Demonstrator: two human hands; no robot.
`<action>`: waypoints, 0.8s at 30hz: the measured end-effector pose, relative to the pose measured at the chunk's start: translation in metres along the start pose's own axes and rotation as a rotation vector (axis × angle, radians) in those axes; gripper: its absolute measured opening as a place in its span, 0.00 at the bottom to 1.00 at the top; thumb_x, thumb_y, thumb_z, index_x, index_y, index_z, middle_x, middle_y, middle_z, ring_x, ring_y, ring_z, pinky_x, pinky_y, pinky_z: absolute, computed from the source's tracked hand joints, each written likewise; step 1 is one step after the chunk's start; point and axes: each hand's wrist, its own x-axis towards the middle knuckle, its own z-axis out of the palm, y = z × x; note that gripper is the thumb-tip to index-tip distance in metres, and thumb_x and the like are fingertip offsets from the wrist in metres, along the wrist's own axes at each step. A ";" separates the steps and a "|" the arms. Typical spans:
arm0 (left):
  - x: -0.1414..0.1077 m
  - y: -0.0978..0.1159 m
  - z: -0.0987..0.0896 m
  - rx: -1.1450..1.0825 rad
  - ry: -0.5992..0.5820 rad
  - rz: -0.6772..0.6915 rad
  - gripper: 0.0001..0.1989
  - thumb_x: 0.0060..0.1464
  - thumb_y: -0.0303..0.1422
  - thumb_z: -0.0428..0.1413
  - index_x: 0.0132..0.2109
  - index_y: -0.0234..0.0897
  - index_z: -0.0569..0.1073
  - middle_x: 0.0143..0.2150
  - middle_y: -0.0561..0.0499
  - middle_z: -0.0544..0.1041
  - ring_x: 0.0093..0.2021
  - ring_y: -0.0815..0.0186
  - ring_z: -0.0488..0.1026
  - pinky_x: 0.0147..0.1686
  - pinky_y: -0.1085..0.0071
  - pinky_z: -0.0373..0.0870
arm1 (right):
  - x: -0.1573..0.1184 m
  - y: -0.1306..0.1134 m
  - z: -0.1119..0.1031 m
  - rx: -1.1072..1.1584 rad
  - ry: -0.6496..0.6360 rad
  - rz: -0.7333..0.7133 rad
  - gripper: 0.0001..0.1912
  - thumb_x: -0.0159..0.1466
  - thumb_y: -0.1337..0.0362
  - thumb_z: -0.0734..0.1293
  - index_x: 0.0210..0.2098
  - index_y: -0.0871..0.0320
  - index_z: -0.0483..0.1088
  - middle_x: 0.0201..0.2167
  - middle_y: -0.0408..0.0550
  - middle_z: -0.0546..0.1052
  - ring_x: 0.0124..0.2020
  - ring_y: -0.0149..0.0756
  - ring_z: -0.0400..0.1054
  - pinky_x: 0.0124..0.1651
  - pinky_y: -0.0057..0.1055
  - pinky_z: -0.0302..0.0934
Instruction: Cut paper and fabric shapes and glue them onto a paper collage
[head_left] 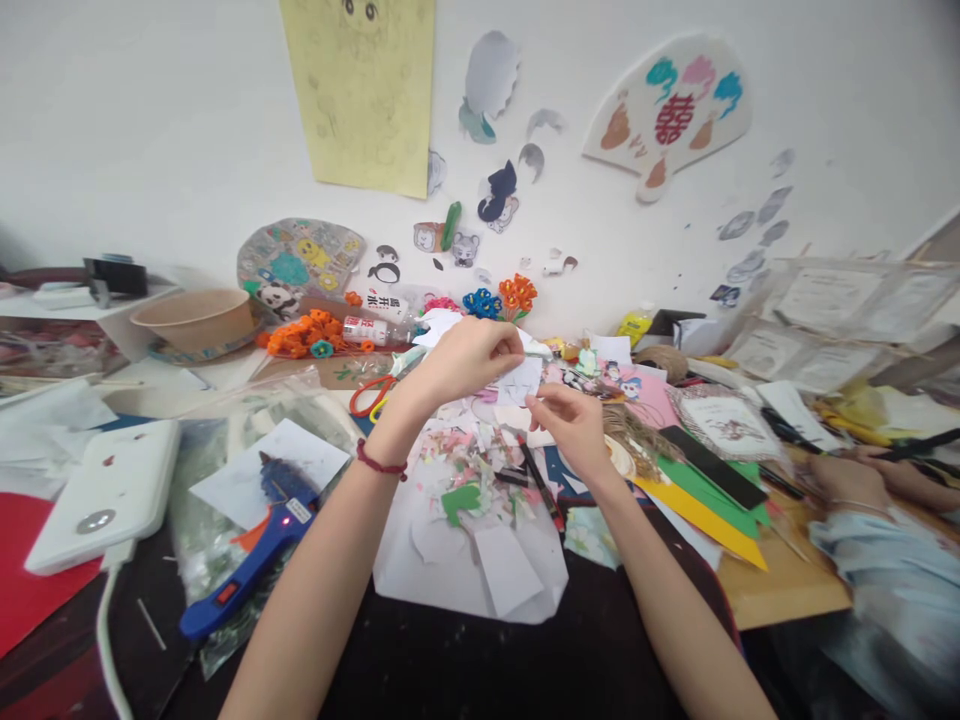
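Observation:
A small white paper piece with faint line marks is between my hands, above the cluttered desk. My right hand pinches its lower right corner between thumb and finger. Just above the paper, my left hand is closed, fingertips and thumb together; what they hold, if anything, I cannot make out. Below lies a large white sheet heaped with coloured paper scraps, a green piece among them. A black pen lies at the heap's right side.
To the left are a blue glue gun on a plastic bag, a white power bank with cable, and orange-handled scissors. Behind stand flowers and a bowl. Another person's arm rests at the right.

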 end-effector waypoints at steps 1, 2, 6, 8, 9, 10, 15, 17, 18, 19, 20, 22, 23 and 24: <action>0.000 0.000 0.000 0.003 -0.001 -0.001 0.06 0.56 0.26 0.55 0.33 0.35 0.76 0.32 0.50 0.80 0.33 0.65 0.75 0.37 0.70 0.68 | 0.000 0.000 0.000 -0.004 -0.001 0.001 0.14 0.60 0.52 0.72 0.31 0.57 0.73 0.25 0.42 0.74 0.20 0.31 0.68 0.25 0.29 0.62; 0.000 0.000 0.000 0.007 -0.003 -0.001 0.06 0.56 0.26 0.54 0.33 0.35 0.76 0.32 0.50 0.80 0.33 0.65 0.75 0.37 0.70 0.68 | 0.000 0.001 0.000 -0.007 -0.001 0.002 0.14 0.60 0.52 0.72 0.32 0.57 0.73 0.25 0.42 0.74 0.20 0.31 0.68 0.25 0.29 0.62; 0.000 0.000 -0.001 0.016 -0.004 0.005 0.07 0.56 0.25 0.54 0.33 0.35 0.76 0.31 0.50 0.80 0.32 0.65 0.75 0.37 0.70 0.68 | 0.000 0.003 -0.001 -0.013 -0.003 0.008 0.13 0.60 0.53 0.72 0.32 0.57 0.73 0.23 0.41 0.73 0.20 0.31 0.68 0.25 0.30 0.62; 0.001 0.000 -0.001 0.019 -0.005 0.009 0.07 0.56 0.25 0.54 0.33 0.35 0.76 0.31 0.50 0.80 0.32 0.65 0.75 0.36 0.70 0.68 | 0.000 0.003 -0.002 -0.012 -0.003 0.010 0.13 0.60 0.54 0.72 0.32 0.57 0.73 0.22 0.41 0.73 0.20 0.31 0.68 0.25 0.30 0.61; 0.001 0.000 -0.001 0.020 -0.006 0.010 0.07 0.55 0.25 0.54 0.33 0.35 0.76 0.31 0.50 0.80 0.32 0.65 0.75 0.36 0.70 0.68 | 0.000 0.002 -0.002 -0.011 -0.005 0.013 0.12 0.60 0.54 0.72 0.32 0.57 0.73 0.22 0.41 0.73 0.20 0.31 0.68 0.26 0.29 0.61; 0.001 0.000 -0.001 0.021 -0.008 0.009 0.07 0.55 0.24 0.54 0.33 0.35 0.76 0.31 0.49 0.80 0.32 0.65 0.75 0.36 0.70 0.68 | 0.000 0.002 -0.002 -0.012 -0.007 0.015 0.12 0.60 0.54 0.72 0.32 0.57 0.73 0.21 0.41 0.73 0.20 0.31 0.68 0.26 0.29 0.61; 0.000 0.001 -0.002 0.032 -0.019 0.002 0.06 0.55 0.24 0.55 0.33 0.35 0.76 0.31 0.50 0.80 0.32 0.65 0.74 0.36 0.70 0.68 | 0.000 0.000 -0.001 -0.013 -0.013 0.028 0.12 0.60 0.55 0.72 0.32 0.57 0.73 0.21 0.41 0.73 0.20 0.31 0.68 0.25 0.29 0.60; 0.000 0.001 -0.002 0.034 -0.021 0.003 0.06 0.55 0.24 0.55 0.33 0.34 0.76 0.31 0.50 0.80 0.32 0.65 0.74 0.36 0.70 0.68 | -0.001 0.000 -0.001 -0.008 -0.017 0.028 0.12 0.60 0.55 0.72 0.32 0.58 0.73 0.22 0.41 0.73 0.20 0.31 0.68 0.25 0.29 0.60; 0.000 0.001 -0.002 0.035 -0.022 0.003 0.06 0.55 0.24 0.55 0.33 0.34 0.76 0.31 0.50 0.80 0.32 0.65 0.74 0.36 0.70 0.68 | -0.001 0.001 -0.001 -0.008 -0.020 0.029 0.12 0.60 0.55 0.72 0.32 0.58 0.73 0.22 0.41 0.73 0.20 0.31 0.68 0.25 0.29 0.60; 0.000 0.001 -0.002 0.036 -0.023 0.003 0.06 0.55 0.24 0.55 0.33 0.34 0.76 0.31 0.49 0.80 0.32 0.65 0.74 0.36 0.70 0.68 | -0.001 0.001 0.000 -0.008 -0.023 0.032 0.12 0.60 0.55 0.72 0.32 0.58 0.73 0.22 0.41 0.72 0.20 0.31 0.68 0.26 0.29 0.60; 0.000 0.001 -0.002 0.036 -0.023 0.004 0.06 0.55 0.24 0.55 0.33 0.34 0.77 0.31 0.49 0.80 0.32 0.65 0.74 0.36 0.70 0.68 | -0.001 0.001 -0.001 -0.007 -0.023 0.035 0.12 0.60 0.55 0.72 0.32 0.58 0.73 0.22 0.41 0.72 0.20 0.31 0.68 0.26 0.29 0.60; 0.000 0.001 -0.002 0.038 -0.025 0.006 0.06 0.55 0.24 0.55 0.33 0.34 0.77 0.31 0.49 0.80 0.32 0.65 0.74 0.36 0.70 0.68 | -0.001 0.002 -0.001 -0.006 -0.021 0.040 0.12 0.60 0.55 0.72 0.32 0.58 0.73 0.21 0.41 0.72 0.20 0.31 0.67 0.26 0.28 0.60; 0.000 0.001 -0.002 0.041 -0.025 0.004 0.06 0.55 0.24 0.55 0.33 0.34 0.77 0.31 0.50 0.80 0.32 0.65 0.75 0.36 0.70 0.68 | -0.001 0.002 -0.001 -0.006 -0.020 0.041 0.12 0.60 0.55 0.72 0.32 0.58 0.73 0.21 0.41 0.72 0.20 0.30 0.67 0.26 0.28 0.60; 0.000 0.001 -0.002 0.043 -0.026 0.003 0.07 0.56 0.24 0.55 0.33 0.34 0.77 0.31 0.50 0.80 0.32 0.65 0.75 0.36 0.70 0.68 | -0.001 0.002 -0.001 -0.005 -0.018 0.040 0.12 0.59 0.56 0.72 0.32 0.58 0.73 0.22 0.41 0.72 0.20 0.30 0.67 0.26 0.28 0.60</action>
